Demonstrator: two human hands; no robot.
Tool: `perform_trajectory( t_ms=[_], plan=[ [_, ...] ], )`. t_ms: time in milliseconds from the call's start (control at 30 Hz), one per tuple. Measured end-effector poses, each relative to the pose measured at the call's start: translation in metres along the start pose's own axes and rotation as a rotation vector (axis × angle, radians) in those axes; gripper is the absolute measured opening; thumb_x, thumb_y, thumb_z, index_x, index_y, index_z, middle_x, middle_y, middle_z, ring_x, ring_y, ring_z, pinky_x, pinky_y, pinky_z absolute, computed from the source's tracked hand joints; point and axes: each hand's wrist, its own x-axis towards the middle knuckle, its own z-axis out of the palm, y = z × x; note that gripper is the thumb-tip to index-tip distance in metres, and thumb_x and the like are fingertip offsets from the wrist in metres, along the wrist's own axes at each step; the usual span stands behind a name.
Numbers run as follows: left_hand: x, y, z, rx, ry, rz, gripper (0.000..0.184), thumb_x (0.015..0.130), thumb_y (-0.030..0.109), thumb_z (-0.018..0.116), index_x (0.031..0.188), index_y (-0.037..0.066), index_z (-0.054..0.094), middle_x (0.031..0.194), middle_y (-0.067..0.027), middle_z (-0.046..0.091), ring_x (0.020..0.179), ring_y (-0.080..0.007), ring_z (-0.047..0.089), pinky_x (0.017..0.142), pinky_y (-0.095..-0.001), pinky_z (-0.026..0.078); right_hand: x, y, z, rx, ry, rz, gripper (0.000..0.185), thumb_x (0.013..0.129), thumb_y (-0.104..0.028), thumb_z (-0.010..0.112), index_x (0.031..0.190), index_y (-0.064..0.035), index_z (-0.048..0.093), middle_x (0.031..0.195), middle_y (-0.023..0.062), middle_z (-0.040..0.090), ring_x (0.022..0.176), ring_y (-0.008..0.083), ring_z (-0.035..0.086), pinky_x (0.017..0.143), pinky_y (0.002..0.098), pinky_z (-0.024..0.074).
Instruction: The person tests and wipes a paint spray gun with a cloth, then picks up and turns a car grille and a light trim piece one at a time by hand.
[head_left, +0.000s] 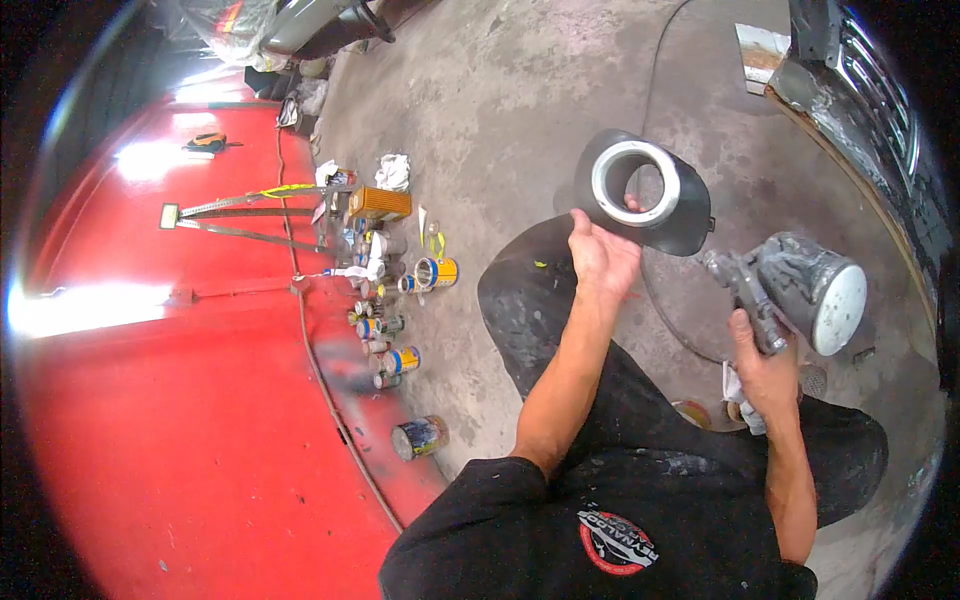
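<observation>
My left hand (606, 258) grips the lower edge of a dark panel (675, 225) with a silver ring (602, 185) round a hole. A fingertip shows through the hole. To the right, my right hand (768, 375) is closed round the handle of a spray gun (748, 290). The gun's large spattered cup (800, 270), with a white end (840, 310), sticks out to the right. Its nozzle end points up and left, just below the panel and apart from it. A white cloth (738, 400) hangs beside my right wrist.
Several paint cans (402, 360) and an orange box (380, 203) stand along the red wall (200, 400) at left. A spattered can (420, 438) is nearer me. A thin hose (652, 90) crosses the concrete floor (480, 100). Dark car parts (870, 90) lie at upper right.
</observation>
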Motion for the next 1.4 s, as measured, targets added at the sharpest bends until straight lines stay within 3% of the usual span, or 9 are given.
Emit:
perform_trajectory(
  t_ms=[33, 100, 400, 733, 800, 1067, 1100, 1200, 1400],
  plan=[
    [0.001, 0.000, -0.001, 0.001, 0.000, 0.000, 0.055, 0.097, 0.045, 0.017, 0.126, 0.002, 0.038, 0.114, -0.0131, 0.050, 0.095, -0.0250, 0.051, 0.091, -0.0417, 0.042, -0.002, -0.004, 0.001, 0.022, -0.060, 0.017, 0.045, 0.085, -0.039, 0.061, 0.100, 0.0039, 0.060, 0.084, 0.0081, 0.060, 0.070, 0.0143, 0.052, 0.067, 0.0284, 0.0410],
    [0.001, 0.000, -0.003, -0.013, 0.000, 0.014, 0.054, 0.097, 0.045, 0.018, 0.126, 0.003, 0.038, 0.114, -0.0131, 0.050, 0.096, -0.0250, 0.051, 0.092, -0.0417, 0.041, -0.007, -0.016, 0.002, 0.060, -0.129, -0.007, 0.050, 0.084, -0.037, 0.063, 0.106, 0.0065, 0.058, 0.099, 0.0145, 0.062, 0.093, 0.0214, 0.056, 0.084, 0.0321, 0.0428],
    [-0.005, -0.006, 0.002, -0.006, -0.020, -0.019, 0.057, 0.096, 0.047, 0.019, 0.126, 0.002, 0.038, 0.112, -0.0148, 0.050, 0.095, -0.0256, 0.051, 0.090, -0.0423, 0.042, -0.010, -0.008, 0.007, -0.059, -0.138, -0.078, 0.053, 0.085, -0.043, 0.060, 0.111, 0.0032, 0.057, 0.105, 0.0196, 0.061, 0.102, 0.0296, 0.056, 0.089, 0.0357, 0.0409],
    [-0.008, -0.018, -0.005, 0.069, -0.131, -0.125, 0.062, 0.095, 0.049, 0.016, 0.122, 0.000, 0.042, 0.101, -0.0156, 0.055, 0.090, -0.0257, 0.053, 0.088, -0.0420, 0.042, -0.010, -0.019, 0.003, -0.015, -0.168, -0.105, 0.046, 0.087, -0.038, 0.058, 0.114, -0.0006, 0.056, 0.112, 0.0178, 0.058, 0.107, 0.0272, 0.053, 0.093, 0.0360, 0.0379],
    [-0.009, -0.017, -0.003, 0.073, -0.135, -0.119, 0.062, 0.095, 0.049, 0.016, 0.122, 0.000, 0.042, 0.100, -0.0155, 0.055, 0.089, -0.0255, 0.053, 0.087, -0.0419, 0.043, -0.010, -0.023, 0.000, 0.050, -0.239, 0.043, 0.045, 0.087, -0.036, 0.059, 0.113, 0.0013, 0.057, 0.111, 0.0170, 0.058, 0.106, 0.0252, 0.053, 0.093, 0.0358, 0.0377],
    [-0.008, -0.012, -0.003, 0.093, -0.171, -0.083, 0.060, 0.096, 0.048, 0.017, 0.123, 0.002, 0.044, 0.102, -0.0159, 0.056, 0.088, -0.0263, 0.054, 0.085, -0.0421, 0.043, -0.004, -0.003, -0.003, 0.213, -0.111, 0.056, 0.043, 0.086, -0.035, 0.061, 0.106, 0.0034, 0.058, 0.104, 0.0126, 0.059, 0.098, 0.0216, 0.053, 0.090, 0.0355, 0.0390],
    [-0.008, -0.012, -0.003, 0.103, -0.172, -0.084, 0.059, 0.096, 0.048, 0.017, 0.123, 0.003, 0.044, 0.102, -0.0156, 0.056, 0.087, -0.0261, 0.054, 0.085, -0.0422, 0.043, -0.002, 0.001, -0.004, 0.140, -0.064, -0.010, 0.041, 0.086, -0.037, 0.060, 0.099, 0.0024, 0.059, 0.088, 0.0079, 0.060, 0.075, 0.0145, 0.050, 0.068, 0.0298, 0.0388],
    [-0.008, -0.013, -0.001, 0.104, -0.162, -0.090, 0.058, 0.096, 0.048, 0.018, 0.123, 0.004, 0.044, 0.102, -0.0151, 0.056, 0.087, -0.0257, 0.054, 0.084, -0.0423, 0.043, 0.002, 0.008, 0.000, 0.075, 0.098, -0.171, 0.040, 0.088, -0.040, 0.057, 0.089, -0.0002, 0.063, 0.060, -0.0006, 0.053, 0.049, 0.0063, 0.044, 0.045, 0.0239, 0.0345],
    [-0.008, -0.013, -0.004, 0.116, -0.184, -0.121, 0.059, 0.095, 0.050, 0.019, 0.123, 0.005, 0.043, 0.101, -0.0154, 0.056, 0.086, -0.0254, 0.054, 0.083, -0.0420, 0.043, -0.001, -0.016, -0.011, 0.152, 0.033, 0.005, 0.042, 0.088, -0.044, 0.055, 0.090, -0.0030, 0.065, 0.054, -0.0026, 0.047, 0.047, 0.0059, 0.041, 0.044, 0.0238, 0.0307]
  ],
)
